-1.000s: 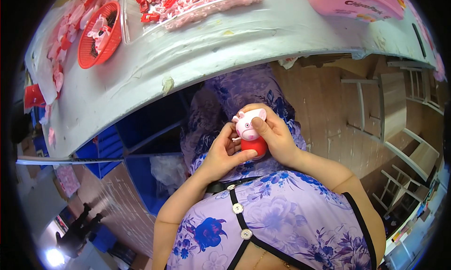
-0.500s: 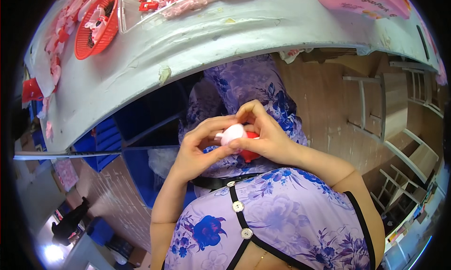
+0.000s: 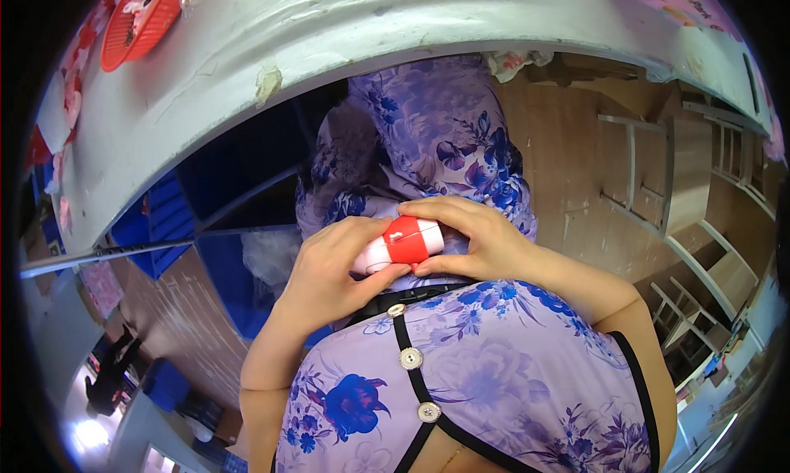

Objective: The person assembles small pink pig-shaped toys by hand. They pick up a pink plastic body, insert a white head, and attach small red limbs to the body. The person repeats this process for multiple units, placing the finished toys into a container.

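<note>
Grip: I see the left hand (image 3: 325,263) pinching the toy (image 3: 406,243) by its pink end; the right hand (image 3: 485,238) arches round the other, fingertips against its red middle;
Toy: sideways above the lap (image 3: 448,144); held from both ends, I'd judge, for steadiness

Smooth plastic toy (image 3: 405,243) (faintly glossy)

Toy (image 3: 406,241) seemingly part-hidden by left hand (image 3: 327,261); basket (image 3: 158,37) cut off
</note>
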{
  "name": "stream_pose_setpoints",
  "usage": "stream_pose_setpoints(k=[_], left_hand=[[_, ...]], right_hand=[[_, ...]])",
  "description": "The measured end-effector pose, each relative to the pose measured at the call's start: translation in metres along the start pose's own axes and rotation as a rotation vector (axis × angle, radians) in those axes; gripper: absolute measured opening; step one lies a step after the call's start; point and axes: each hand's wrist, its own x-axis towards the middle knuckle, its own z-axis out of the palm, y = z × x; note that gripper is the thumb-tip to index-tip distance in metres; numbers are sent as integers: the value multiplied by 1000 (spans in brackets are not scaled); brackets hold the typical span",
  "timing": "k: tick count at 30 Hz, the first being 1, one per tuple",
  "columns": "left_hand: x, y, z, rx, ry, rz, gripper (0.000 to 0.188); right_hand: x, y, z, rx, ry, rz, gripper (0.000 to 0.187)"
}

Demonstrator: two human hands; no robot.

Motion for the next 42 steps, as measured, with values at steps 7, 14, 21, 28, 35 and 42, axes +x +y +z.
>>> stream_pose_setpoints(k=[7, 14, 21, 28, 35, 42], left_hand=[[-5, -8, 9, 39, 6, 114, 41], [-9, -11, 15, 82, 23, 145, 40], [-8, -10, 12, -2, 26, 67, 41], [-20, -23, 8, -765, 79, -205, 49], [-21, -32, 21, -658, 187, -136, 34], [-3, -26, 12, -647, 159, -239, 41]], right_hand=[[-4, 9, 7, -82, 32, -99, 59], [-4, 9, 13, -143, 60, -157, 53], [-2, 11, 13, -121, 72, -133, 56], [-2, 4, 11, -66, 138, -48, 58], [-4, 6, 9, 7, 128, 68, 58], [-1, 4, 5, 190, 110, 212, 57]])
